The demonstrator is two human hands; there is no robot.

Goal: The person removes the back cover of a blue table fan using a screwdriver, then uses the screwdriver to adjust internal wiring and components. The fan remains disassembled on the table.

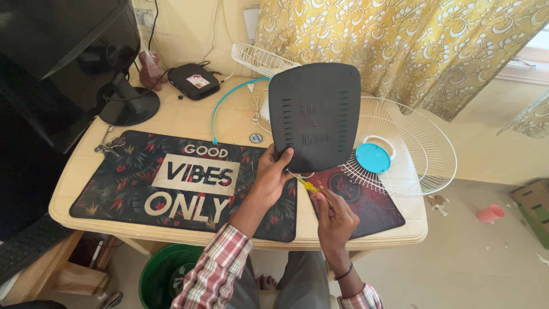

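**Steady grip, screwdriver at the panel's lower edge**

Right now the left hand (271, 174) is clasped on the lower left corner of the dark grey vented panel (315, 114), thumb on the face and fingers behind, propping it upright so its slotted face looks back at the camera. That stance seems chosen to keep the bottom edge within reach of the tool. At about four o'clock from that hand, the right hand (334, 220) is closed round the yellow-handled screwdriver (309, 185), shaft angled up toward ten o'clock, its tip meeting the panel's lower edge just beside the left thumb. One hand braces, the other drives, by the look of it.

Moving outward: the panel stands over the cream table (183, 117), above the seam between the dark floral desk mat (123, 183) at nine o'clock and the red mat (372, 206) at four. At three o'clock from the panel lies a white wire fan guard (423, 149) with a teal round cap (373, 158) at its centre, parked flat and out of the way. A second wire guard (257, 57) leans at eleven o'clock by the yellow patterned curtain (400, 40). A teal curved ring (229, 100) arcs at ten o'clock. Farther left sit a small black box (194, 81), the monitor stand (128, 106) and some keys (108, 147). Below the table edge, a green bucket (163, 272); on the floor at far right, a pink cup (490, 213).
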